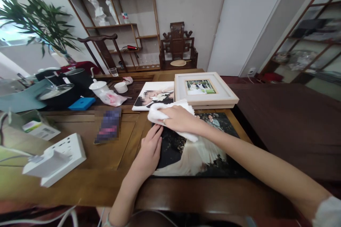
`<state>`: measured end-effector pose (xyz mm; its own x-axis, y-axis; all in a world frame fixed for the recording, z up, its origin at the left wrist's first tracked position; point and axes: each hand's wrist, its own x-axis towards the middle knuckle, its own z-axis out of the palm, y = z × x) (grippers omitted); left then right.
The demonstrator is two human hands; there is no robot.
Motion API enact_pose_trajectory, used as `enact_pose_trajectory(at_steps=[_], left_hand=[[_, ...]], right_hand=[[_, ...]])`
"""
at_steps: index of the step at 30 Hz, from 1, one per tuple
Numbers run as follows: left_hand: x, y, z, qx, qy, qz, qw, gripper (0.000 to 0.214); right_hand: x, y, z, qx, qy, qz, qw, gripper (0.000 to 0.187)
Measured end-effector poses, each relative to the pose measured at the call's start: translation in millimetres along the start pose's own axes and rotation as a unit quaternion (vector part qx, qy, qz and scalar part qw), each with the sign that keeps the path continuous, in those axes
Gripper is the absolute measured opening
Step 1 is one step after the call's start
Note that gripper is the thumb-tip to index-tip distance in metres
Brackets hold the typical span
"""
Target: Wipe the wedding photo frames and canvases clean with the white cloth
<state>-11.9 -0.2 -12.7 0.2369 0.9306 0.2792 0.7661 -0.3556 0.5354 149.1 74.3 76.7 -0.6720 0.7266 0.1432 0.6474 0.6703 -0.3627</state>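
A large dark photo panel (170,145) with a pale gown in its picture lies flat on the wooden table. My right hand (178,117) grips a white cloth (188,108), which is pressed on the panel's upper left part and hides some of it. At the panel's left edge rests my left hand (151,148), fingers stretched out and nothing in them, the tips close to the cloth. Beyond the cloth lie a white-edged photo print (156,94) and a light wooden picture frame (206,104) that holds a smaller photo.
On the left stand a white power strip (64,159) with cables, an open box (39,126), a blue case (81,103) and a dark pot (57,92). A white teapot (98,87) and cup (120,87) sit farther back. To the right is a brown surface (290,124).
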Motion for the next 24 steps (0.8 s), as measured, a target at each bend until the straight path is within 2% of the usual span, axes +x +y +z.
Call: enact_pose_trajectory(at_steps=[2,5,8,13,16,19,21,23,24], left_hand=[[0.2,-0.3,-0.5,0.003,-0.002,0.0,1.0,0.042],[0.1,-1.0,-0.4,0.002,0.0,0.0,1.0,0.042],[-0.2,-1.3,0.0,-0.002,-0.001,-0.006,1.0,0.043],[0.4,-0.2,-0.3,-0.003,0.001,-0.013,1.0,0.043],[1.1,-0.6,-0.1,0.0,0.007,-0.006,1.0,0.042],[1.4,-1.7,0.8,0.006,0.014,0.003,1.0,0.042],[1.4,-2.0,1.7,0.007,0.015,0.0,1.0,0.042],[1.3,-2.0,2.4,0.006,0.016,-0.009,1.0,0.042],[1.2,-2.0,2.7,0.005,0.017,-0.011,1.0,0.042]], right_hand=[[5.4,-2.0,2.9,-0.015,-0.004,-0.004,1.0,0.031],[-12.2,5.2,1.8,-0.037,-0.001,0.009,0.999,0.043],[-53.7,26.0,-3.8,-0.06,0.005,0.052,0.997,0.051],[-135.3,82.3,-8.2,-0.103,0.046,0.147,0.983,0.05],[-167.4,101.4,-3.2,-0.127,0.088,0.145,0.977,0.04],[-183.8,84.8,9.1,-0.142,0.094,0.057,0.984,0.034],[-192.2,57.5,19.9,-0.152,0.106,-0.008,0.983,0.032],[-202.4,28.6,29.6,-0.143,0.114,-0.042,0.982,0.028],[-208.2,16.9,32.8,-0.138,0.099,-0.05,0.984,0.028]])
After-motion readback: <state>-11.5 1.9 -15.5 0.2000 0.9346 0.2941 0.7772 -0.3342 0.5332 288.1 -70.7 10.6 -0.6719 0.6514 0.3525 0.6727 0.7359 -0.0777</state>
